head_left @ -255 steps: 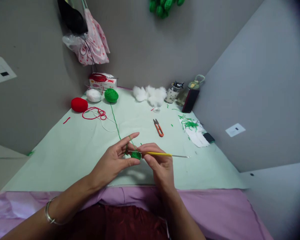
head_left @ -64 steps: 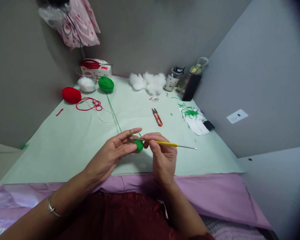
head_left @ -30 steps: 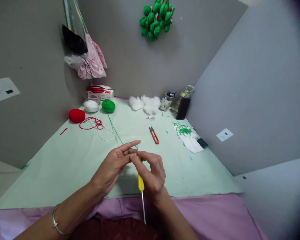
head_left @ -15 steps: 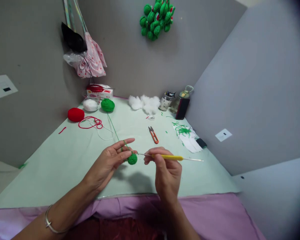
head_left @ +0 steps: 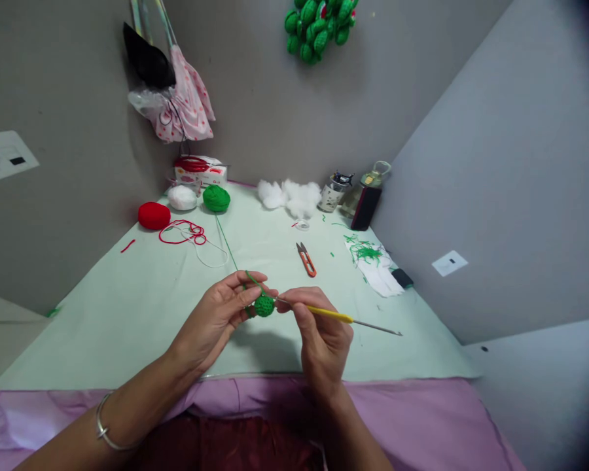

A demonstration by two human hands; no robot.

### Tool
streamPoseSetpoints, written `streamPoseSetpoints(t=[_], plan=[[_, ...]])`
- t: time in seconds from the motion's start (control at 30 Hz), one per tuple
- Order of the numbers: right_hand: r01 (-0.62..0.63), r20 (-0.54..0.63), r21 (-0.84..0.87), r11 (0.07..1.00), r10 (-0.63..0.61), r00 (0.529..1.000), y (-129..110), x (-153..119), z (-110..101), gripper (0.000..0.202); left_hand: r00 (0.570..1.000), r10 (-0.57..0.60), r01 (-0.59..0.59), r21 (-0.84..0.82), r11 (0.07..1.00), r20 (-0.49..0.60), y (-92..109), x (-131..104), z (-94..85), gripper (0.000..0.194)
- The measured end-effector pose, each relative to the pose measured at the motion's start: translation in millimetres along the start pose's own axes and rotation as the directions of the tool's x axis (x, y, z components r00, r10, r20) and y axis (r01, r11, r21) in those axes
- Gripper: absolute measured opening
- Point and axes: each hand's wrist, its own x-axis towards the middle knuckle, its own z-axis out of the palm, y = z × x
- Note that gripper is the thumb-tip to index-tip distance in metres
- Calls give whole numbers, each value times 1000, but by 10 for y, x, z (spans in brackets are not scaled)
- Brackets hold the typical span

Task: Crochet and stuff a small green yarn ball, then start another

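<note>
When the orange-handled metal thread snips are taken as the reference point, the broad table under a pale green cover extends around them on all sides. Both bare hands operate on the near side of the snips: the left hand to the left, the right hand slightly to the right. Loose, fluffy white fibre stuffing lies beyond the snips. The rounded ball of green yarn sits beyond and left of them; its strand runs to the left hand. The slim metal crochet hook with a yellow grip is nearer than the snips, held in a closed, pen-style grip by the right hand. The small, rounded green crocheted piece is nearer and left of the snips, pinched narrowly between left thumb and fingers.

Judged by form, a rounded wall of stitches is complete. The strand remains uncut and the hook tip is at the piece, so stitching appears unfinished; the number of stitches remaining cannot be determined.

Compared with the frame half a second earlier, the right hand is closer to the piece, less bare shaft shows between them, and the left index finger is more bent.
</note>
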Motion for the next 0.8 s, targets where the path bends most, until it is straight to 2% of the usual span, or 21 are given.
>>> streamPoseSetpoints(t=[0.17, 0.8], plan=[[1, -10, -24, 1000, -1, 1000, 9, -29, -1, 20, 999, -6, 6, 10, 1000, -35, 9, -8, 4, 22], [17, -33, -12, 1000, -17, 999, 19, -35, 21, 23, 1000, -15, 16, 14, 1000, -22, 8, -5, 17, 19]])
